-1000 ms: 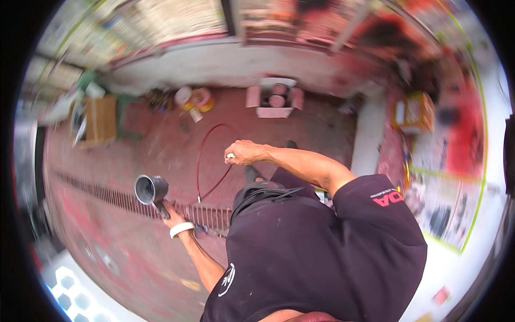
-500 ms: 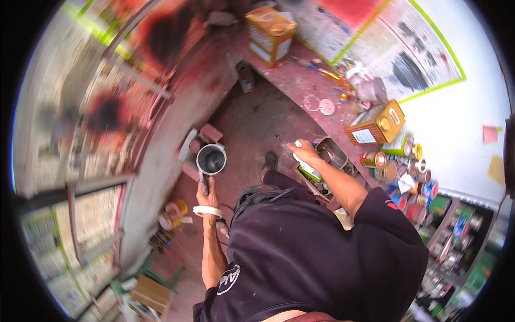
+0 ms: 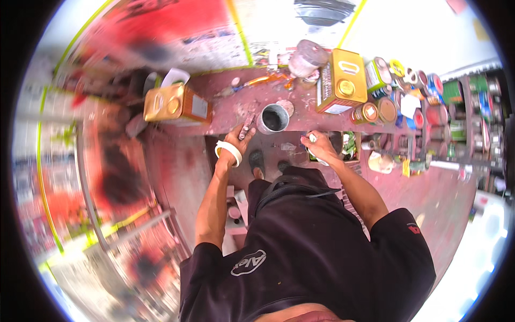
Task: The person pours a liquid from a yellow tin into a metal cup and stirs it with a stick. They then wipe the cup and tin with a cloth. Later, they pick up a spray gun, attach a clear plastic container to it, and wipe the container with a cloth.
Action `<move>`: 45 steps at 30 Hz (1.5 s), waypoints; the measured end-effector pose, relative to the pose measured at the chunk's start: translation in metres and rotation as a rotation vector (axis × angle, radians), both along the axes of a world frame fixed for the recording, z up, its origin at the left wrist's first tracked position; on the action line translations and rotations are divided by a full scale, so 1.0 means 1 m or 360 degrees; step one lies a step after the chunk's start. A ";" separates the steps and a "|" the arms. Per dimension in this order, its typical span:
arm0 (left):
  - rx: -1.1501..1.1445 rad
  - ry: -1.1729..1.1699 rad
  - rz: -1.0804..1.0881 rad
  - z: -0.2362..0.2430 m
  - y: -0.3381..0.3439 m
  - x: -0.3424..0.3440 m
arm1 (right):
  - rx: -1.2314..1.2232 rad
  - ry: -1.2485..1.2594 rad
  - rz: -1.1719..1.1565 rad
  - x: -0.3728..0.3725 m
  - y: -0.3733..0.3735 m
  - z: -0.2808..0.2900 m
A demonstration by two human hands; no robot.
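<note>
My left hand [image 3: 236, 140], with a white band at its wrist, is closed around the paint-stained handle [image 3: 247, 126] of a grey cup. The open-topped grey cup [image 3: 273, 118] has a dark inside and is over the bench's near edge; I cannot tell whether it touches the bench. To its right, my right hand [image 3: 320, 146] is closed in front of the bench, its fingers around a small white object [image 3: 312, 138]. Most of that object is hidden by the hand, so its kind does not show.
The pink-stained bench [image 3: 214, 86] holds two yellow-gold rectangular cans, one left [image 3: 169, 104] and one right [image 3: 343, 80]. A cloudy plastic-covered container [image 3: 308, 56] stands behind. Several tins [image 3: 387, 110] line the right. Below is a box [image 3: 351, 146]; a pale jug [image 3: 381, 162] sits on the floor.
My view has turned right, so the bench now lies straight ahead. The grey cup in my left hand has come over the bench edge. My right hand still holds the white object.
</note>
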State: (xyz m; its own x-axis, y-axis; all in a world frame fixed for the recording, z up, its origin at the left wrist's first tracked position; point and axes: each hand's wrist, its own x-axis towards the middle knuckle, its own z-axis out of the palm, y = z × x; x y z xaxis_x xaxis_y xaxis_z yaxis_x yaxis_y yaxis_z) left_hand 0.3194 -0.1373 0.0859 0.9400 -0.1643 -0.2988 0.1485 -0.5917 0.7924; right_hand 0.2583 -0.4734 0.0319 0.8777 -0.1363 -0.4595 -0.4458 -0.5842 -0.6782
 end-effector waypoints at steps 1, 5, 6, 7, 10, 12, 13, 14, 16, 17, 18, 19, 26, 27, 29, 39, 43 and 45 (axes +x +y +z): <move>0.0001 -0.0027 -0.0114 -0.004 -0.002 0.024 | 0.0106 0.0102 -0.0085 0.000 0.004 0.008; 0.0147 -0.0034 -0.0553 -0.019 -0.032 0.093 | 0.0167 0.0222 -0.0365 -0.026 0.018 0.018; 0.0202 -0.0075 -0.0657 -0.018 -0.043 0.106 | 0.0196 0.0184 -0.0392 -0.038 0.023 0.006; 0.0163 0.0020 -0.0737 -0.018 -0.053 0.116 | 0.0225 0.0146 -0.0416 -0.052 0.026 -0.013; 0.0098 0.0124 -0.0984 -0.017 -0.084 0.134 | 0.0178 0.0145 -0.0544 -0.071 0.045 -0.012; 0.0100 -0.0068 -0.1077 -0.042 -0.094 0.144 | 0.0248 0.0178 -0.0685 -0.071 0.057 -0.009; 0.0160 -0.0004 -0.1104 -0.051 -0.101 0.148 | 0.0230 0.0109 -0.0752 -0.076 0.064 -0.012; 0.0202 -0.0020 -0.1146 -0.053 -0.108 0.151 | 0.0213 0.0038 -0.0827 -0.082 0.072 -0.018; 0.0288 -0.0059 -0.1216 -0.053 -0.118 0.155 | 0.0253 -0.0028 -0.0939 -0.090 0.086 -0.020; 0.0258 -0.0020 -0.1215 -0.068 -0.118 0.161 | 0.0307 -0.0027 -0.0967 -0.092 0.091 -0.013; 0.0275 -0.0113 -0.1232 -0.064 -0.121 0.162 | 0.0366 -0.0024 -0.1010 -0.096 0.094 -0.010; 0.0290 -0.0206 -0.1243 -0.059 -0.123 0.163 | 0.0359 -0.0011 -0.1038 -0.103 0.098 -0.011; 0.0294 -0.0480 -0.1033 -0.064 -0.134 0.166 | 0.0314 -0.0009 -0.1520 -0.146 0.118 -0.045; 0.0282 -0.0527 -0.1047 -0.071 -0.131 0.164 | 0.0307 -0.0043 -0.1567 -0.147 0.117 -0.045; 0.0252 -0.0564 -0.1040 -0.081 -0.128 0.160 | 0.0371 -0.0065 -0.1715 -0.139 0.115 -0.029; 0.0201 -0.1443 -0.0693 -0.038 -0.111 0.113 | 0.0726 -0.0534 -0.1874 -0.132 0.087 -0.023; 0.0035 -0.1105 -0.0960 -0.072 -0.088 0.069 | 0.1009 -0.0653 -0.2023 -0.136 0.088 -0.014; 0.0284 -0.1015 -0.1011 -0.083 -0.100 0.056 | 0.1022 -0.0666 -0.2096 -0.137 0.088 -0.009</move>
State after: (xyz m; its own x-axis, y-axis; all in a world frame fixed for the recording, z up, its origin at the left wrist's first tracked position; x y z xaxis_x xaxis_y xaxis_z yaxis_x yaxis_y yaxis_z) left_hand 0.3751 -0.2369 0.0026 0.6842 -0.7080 0.1751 -0.6808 -0.5338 0.5016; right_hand 0.1218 -0.3853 0.0228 0.3727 -0.7811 -0.5010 -0.1148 0.4969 -0.8602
